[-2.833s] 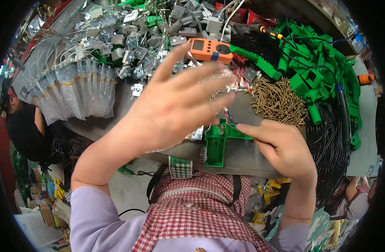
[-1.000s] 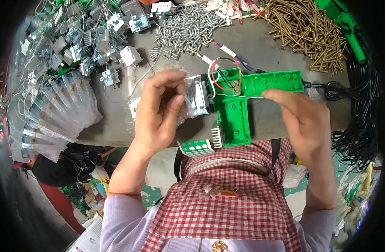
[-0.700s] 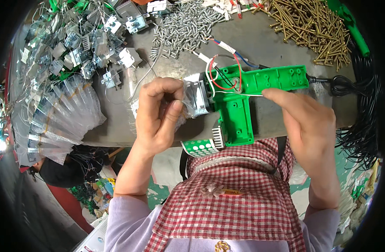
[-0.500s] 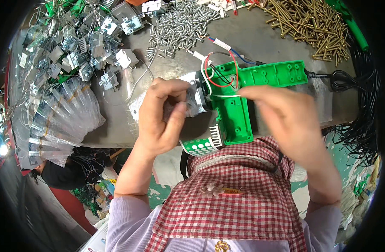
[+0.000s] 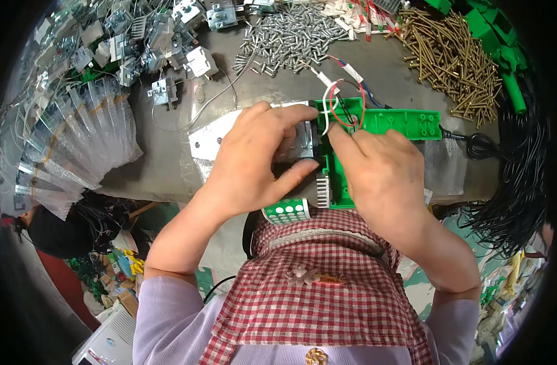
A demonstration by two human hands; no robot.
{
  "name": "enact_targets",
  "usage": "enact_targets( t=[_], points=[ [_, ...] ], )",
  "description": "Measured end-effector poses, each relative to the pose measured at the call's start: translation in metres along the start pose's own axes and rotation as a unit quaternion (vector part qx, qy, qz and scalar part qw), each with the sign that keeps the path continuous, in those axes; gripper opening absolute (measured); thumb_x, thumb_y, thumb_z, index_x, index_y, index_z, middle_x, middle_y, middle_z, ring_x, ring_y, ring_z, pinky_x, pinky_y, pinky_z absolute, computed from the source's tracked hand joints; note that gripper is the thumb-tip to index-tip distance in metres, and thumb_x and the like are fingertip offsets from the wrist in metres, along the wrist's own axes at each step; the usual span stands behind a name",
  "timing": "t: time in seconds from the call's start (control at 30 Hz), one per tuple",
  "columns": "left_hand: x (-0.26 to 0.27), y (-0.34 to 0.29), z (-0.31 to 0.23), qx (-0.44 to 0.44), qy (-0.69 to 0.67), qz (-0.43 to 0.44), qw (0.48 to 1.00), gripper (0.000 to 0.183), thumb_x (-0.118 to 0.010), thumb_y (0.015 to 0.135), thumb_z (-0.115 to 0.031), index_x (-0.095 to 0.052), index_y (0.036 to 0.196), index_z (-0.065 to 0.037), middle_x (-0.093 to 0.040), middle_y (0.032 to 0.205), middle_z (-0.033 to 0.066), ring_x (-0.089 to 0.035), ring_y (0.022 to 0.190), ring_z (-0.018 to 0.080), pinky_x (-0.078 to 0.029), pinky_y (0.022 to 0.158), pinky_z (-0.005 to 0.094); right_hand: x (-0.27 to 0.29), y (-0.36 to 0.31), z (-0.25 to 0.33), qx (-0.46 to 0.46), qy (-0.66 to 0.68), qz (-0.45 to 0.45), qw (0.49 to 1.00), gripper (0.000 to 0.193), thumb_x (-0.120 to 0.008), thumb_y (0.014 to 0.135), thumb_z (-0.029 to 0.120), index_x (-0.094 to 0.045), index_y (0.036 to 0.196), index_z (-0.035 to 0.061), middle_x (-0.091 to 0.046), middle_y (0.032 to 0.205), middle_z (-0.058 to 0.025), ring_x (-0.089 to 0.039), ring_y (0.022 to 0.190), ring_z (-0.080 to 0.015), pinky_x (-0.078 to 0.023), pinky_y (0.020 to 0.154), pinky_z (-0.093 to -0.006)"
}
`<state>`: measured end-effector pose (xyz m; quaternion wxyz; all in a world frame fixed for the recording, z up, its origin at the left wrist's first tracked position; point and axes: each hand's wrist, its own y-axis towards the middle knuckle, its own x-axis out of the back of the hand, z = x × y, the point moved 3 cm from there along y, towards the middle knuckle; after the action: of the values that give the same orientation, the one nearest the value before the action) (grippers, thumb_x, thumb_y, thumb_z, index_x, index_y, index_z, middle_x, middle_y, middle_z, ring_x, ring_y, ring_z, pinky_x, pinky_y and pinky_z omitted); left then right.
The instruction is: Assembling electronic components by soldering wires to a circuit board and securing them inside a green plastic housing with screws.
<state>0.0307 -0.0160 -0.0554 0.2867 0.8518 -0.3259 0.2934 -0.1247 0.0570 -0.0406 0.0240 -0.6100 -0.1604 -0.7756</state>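
Across the middle of the frame, a grey bench [image 5: 388, 76] is spread with parts, a heap of metal fittings [image 5: 114, 45] being banked at upper left. Right of centre, a T-shaped green housing [image 5: 406, 120] is laid hollow side up. Work judged partway: black cord [image 5: 482, 146] led in at the handle's right end, metal plate [image 5: 208, 140] set at the left end; no cover fitted, wiring left loose.

By the left hand [image 5: 251, 149], half open, the plate's right end is spanned between thumb and fingers, apparently gripped; the housing lies just right of those fingertips. By the right hand [image 5: 385, 167], fingers bent and bunched, the housing's middle is overlapped; its fingertips are rested near the base of the wires [image 5: 332, 100], though whether anything is pinched cannot be told. Above them, red and white loops are stood out of the housing. Smallest, silver screws [image 5: 290, 33] are piled at top centre.
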Motion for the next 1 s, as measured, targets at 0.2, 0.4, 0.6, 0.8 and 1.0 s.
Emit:
enact_targets(
  t=[0.2,0.4,0.6,0.8,1.0],
  points=[
    [0.002,0.001,0.002,0.013,-0.007,-0.002,1.0,0.062,-0.079,0.064,-0.009,-0.053,0.12,-0.007,-0.044,0.071,0.0036,-0.044,0.065,0.0206,-0.037,0.062,0.0332,0.0,0.0,0.002,0.061,-0.063,0.063,0.994,0.025,-0.058,0.074,0.011,-0.063,0.098,0.0034,-0.05,0.073,-0.0026,-0.053,0.072,-0.0177,-0.04,0.069,-0.0332],
    [0.002,0.004,-0.005,-0.028,-0.01,-0.011,0.999,0.06,-0.079,0.065,-0.011,-0.053,0.119,-0.005,-0.045,0.071,0.0038,-0.044,0.065,0.0202,-0.038,0.061,0.0324,-0.004,0.003,0.013,0.082,-0.128,0.128,0.98,0.032,-0.056,0.074,0.012,-0.063,0.103,-0.0014,-0.048,0.08,-0.0047,-0.048,0.079,-0.0204,-0.036,0.076,-0.035],
    [0.002,-0.008,-0.001,0.099,-0.106,-0.022,0.989,0.05,-0.077,0.07,-0.023,-0.055,0.111,-0.005,-0.053,0.084,0.0082,-0.052,0.077,0.0282,-0.043,0.073,0.0376,0.035,-0.035,-0.01,-0.033,0.078,0.028,0.996,0.038,-0.068,0.074,0.019,-0.064,0.107,0.0023,-0.055,0.095,-0.0081,-0.054,0.093,-0.0257,-0.042,0.082,-0.0402],
    [-0.01,0.003,-0.044,-0.151,0.081,0.066,0.983,0.038,-0.074,0.076,-0.031,-0.059,0.103,-0.009,-0.062,0.104,0.0052,-0.059,0.1,0.0231,-0.042,0.089,0.04,0.037,-0.104,-0.043,-0.18,0.176,0.121,0.96,0.047,-0.079,0.067,0.013,-0.062,0.109,0.0028,-0.058,0.108,-0.013,-0.058,0.101,-0.0313,-0.048,0.083,-0.0379],
    [-0.015,-0.004,-0.04,-0.131,0.127,0.069,0.981,0.06,-0.074,0.072,-0.039,-0.055,0.118,-0.006,-0.062,0.104,0.0066,-0.057,0.106,0.0238,-0.038,0.096,0.0459,0.018,-0.097,-0.05,-0.281,0.547,0.003,0.789,0.039,-0.073,0.074,0.001,-0.062,0.112,0.0053,-0.061,0.103,-0.0084,-0.063,0.092,-0.0182,-0.05,0.073,-0.0262]
  ],
)
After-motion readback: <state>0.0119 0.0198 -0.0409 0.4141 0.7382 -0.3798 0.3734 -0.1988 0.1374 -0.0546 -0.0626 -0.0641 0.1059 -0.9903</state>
